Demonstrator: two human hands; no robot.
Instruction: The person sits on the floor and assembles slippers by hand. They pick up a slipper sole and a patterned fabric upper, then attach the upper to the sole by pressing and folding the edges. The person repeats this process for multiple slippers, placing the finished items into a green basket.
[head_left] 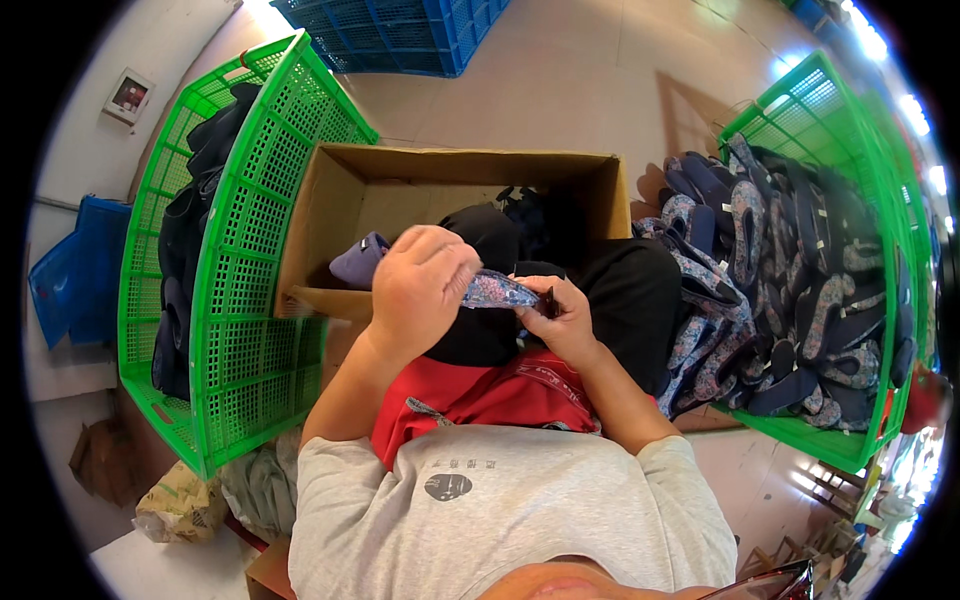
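Over my lap I hold a cloth shoe upper [498,291] with a blue and pink floral face; its purple end [358,262] juts out left of my left hand. My left hand [420,285] is closed round the middle of this piece, fingers curled. On its other end, the fingers of my right hand [562,312] pinch the edge, beside a small dark brown bit that I cannot make out. Beyond my hands stands an open cardboard box [460,163] with dark pieces [527,215] inside.
At right, a green plastic crate [825,110] is heaped with floral and navy shoe uppers [800,280], some spilling toward my knee. A tall green crate [255,270] at left holds dark pieces [185,240]. Blue crates [390,35] stand on the far floor. A red cloth [500,390] covers my lap.
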